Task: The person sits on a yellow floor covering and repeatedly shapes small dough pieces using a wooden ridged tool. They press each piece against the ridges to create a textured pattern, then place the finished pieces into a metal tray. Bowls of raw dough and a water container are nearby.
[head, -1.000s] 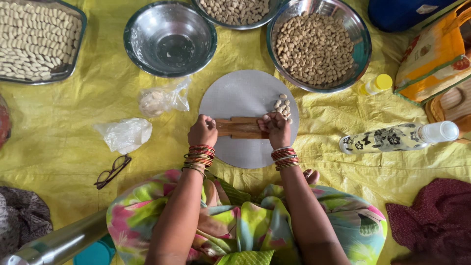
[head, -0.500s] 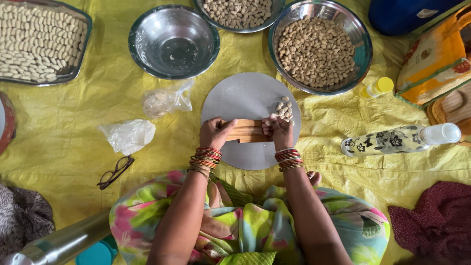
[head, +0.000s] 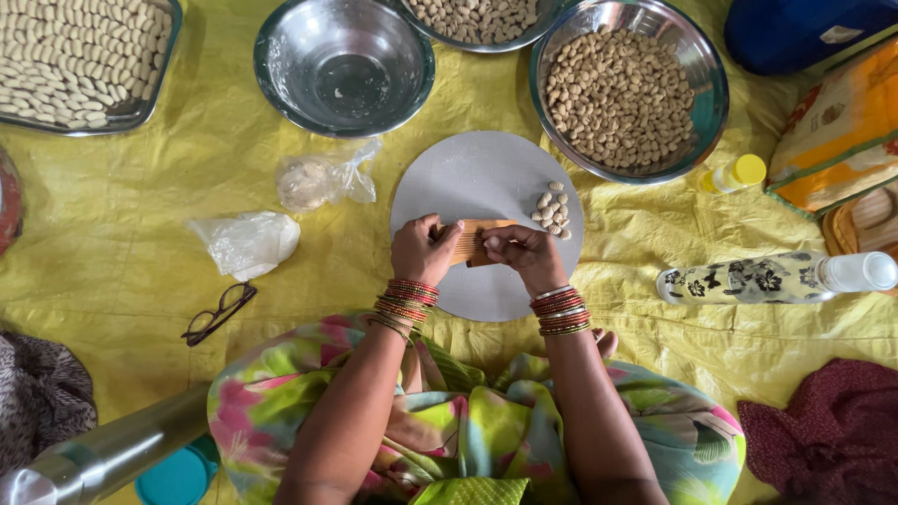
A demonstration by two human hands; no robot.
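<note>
A small ridged wooden board (head: 472, 241) sits on the round grey slab (head: 468, 173), near the slab's middle, with its long axis running left to right across the person's lap. The left hand (head: 423, 251) clamps the board's left end, thumb on top and fingers curled under. The right hand (head: 520, 252) has its fingers pinched together over the board's right end; something small may be pressed beneath them, but the knuckles hide it, so I cannot say for sure. Both hands are equally close to the board, one at each end.

Just beyond the right hand, on the slab's right edge, lies a little heap of shaped pale pieces (head: 551, 209). Further out, the steel bowl on the right (head: 711, 93) is filled with small tan dough pellets, and a second bowl at the top edge (head: 510, 37) holds more of the same. The middle steel bowl (head: 281, 84) looks bare inside. The tray at top left (head: 131, 112) is packed with rows of finished shells. Two plastic bags (head: 245, 241), spectacles (head: 217, 313) and a flowered bottle (head: 748, 278) lie on the yellow sheet (head: 122, 187).
</note>
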